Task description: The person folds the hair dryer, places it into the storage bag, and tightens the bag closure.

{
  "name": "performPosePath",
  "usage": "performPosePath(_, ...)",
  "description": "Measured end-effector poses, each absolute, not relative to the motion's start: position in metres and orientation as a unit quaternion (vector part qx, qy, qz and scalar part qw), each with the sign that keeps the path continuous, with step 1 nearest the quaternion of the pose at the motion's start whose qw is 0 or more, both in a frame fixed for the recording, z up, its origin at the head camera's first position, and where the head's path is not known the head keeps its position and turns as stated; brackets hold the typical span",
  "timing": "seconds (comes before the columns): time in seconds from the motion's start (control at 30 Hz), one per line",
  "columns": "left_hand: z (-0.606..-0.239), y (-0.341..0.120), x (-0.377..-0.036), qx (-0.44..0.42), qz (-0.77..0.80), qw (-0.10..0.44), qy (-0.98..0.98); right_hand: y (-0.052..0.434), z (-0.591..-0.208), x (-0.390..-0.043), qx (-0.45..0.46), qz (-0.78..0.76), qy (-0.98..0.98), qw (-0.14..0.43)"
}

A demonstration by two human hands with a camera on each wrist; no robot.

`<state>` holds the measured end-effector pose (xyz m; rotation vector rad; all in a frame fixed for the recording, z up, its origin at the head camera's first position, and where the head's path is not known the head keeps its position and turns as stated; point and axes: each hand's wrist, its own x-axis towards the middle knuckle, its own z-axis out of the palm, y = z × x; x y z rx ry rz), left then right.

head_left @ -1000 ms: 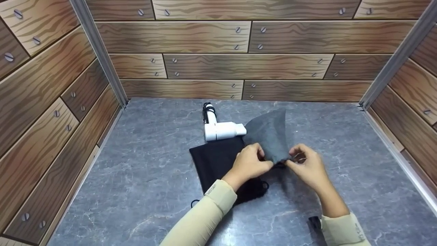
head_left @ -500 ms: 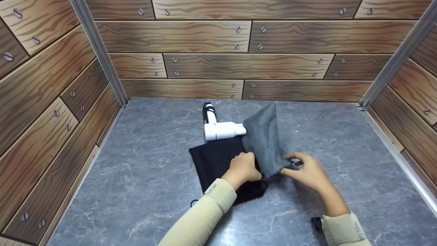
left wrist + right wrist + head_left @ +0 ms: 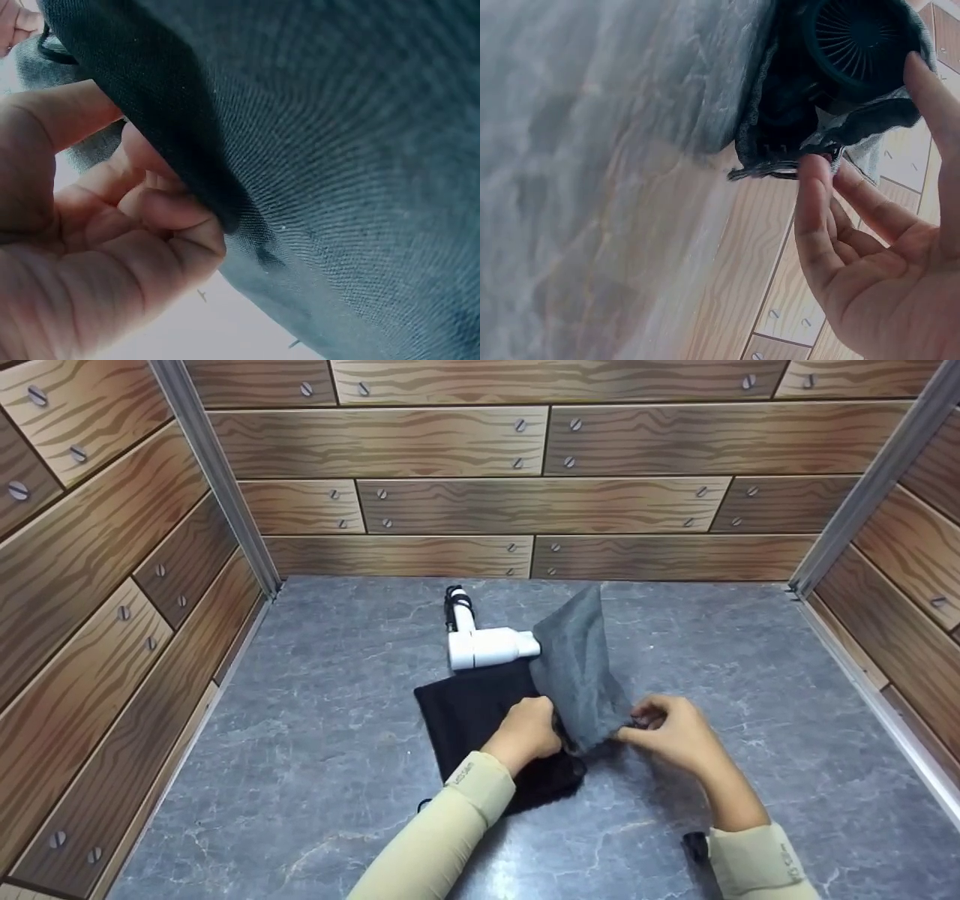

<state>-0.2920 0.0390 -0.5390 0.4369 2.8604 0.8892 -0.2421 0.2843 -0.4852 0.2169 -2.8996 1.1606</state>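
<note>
A grey fabric drawstring pouch [image 3: 577, 667] stands raised, its far corner pointing up. My left hand [image 3: 529, 731] holds the near left edge of its mouth; in the left wrist view the thumb and fingers [image 3: 172, 225] curl at the hem. With thumb and fingertips, my right hand [image 3: 671, 731] pinches the right side of the mouth. Looking into that mouth, the right wrist view shows a dark round vented grille [image 3: 859, 37] of an appliance inside. Under the left forearm lies a flat black drawstring bag [image 3: 465, 720].
A white hair dryer [image 3: 491, 649] with its black cord [image 3: 454, 604] wrapped at the handle lies beyond the black bag. A small dark object [image 3: 696, 846] shows beside the right cuff. Wood-patterned walls [image 3: 480, 502] enclose the grey marbled tabletop [image 3: 315, 660].
The grey pouch has tilted more upright and its mouth has come nearer. My left hand has moved left and down, apart from the right hand, which dropped slightly.
</note>
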Motion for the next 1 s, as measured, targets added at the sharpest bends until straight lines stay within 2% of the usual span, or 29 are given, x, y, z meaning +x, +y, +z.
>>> performPosePath(0.13,-0.521,0.024,-0.292,0.166,0.370,0.056,0.912,0.289,-0.485,-0.240,0.103,0.398,-0.911,0.029)
performPosePath(0.27,-0.496,0.010,-0.288,0.162,0.447,0.045,0.879,0.294,-0.482,-0.238,0.099,0.408,-0.904,0.078)
performPosePath(0.43,-0.481,0.002,-0.289,0.154,0.462,-0.021,0.873,0.297,-0.479,-0.238,0.060,0.384,-0.907,0.164)
performPosePath(0.53,-0.478,-0.002,-0.291,0.142,0.465,-0.046,0.873,0.298,-0.477,-0.239,0.047,0.377,-0.905,0.194)
performPosePath(0.83,-0.476,-0.009,-0.287,0.107,0.547,-0.009,0.830,0.304,-0.473,-0.236,0.040,0.367,-0.901,0.230)
performPosePath(1.0,-0.469,-0.011,-0.287,0.101,0.582,-0.025,0.806,0.307,-0.470,-0.235,0.030,0.370,-0.894,0.249)
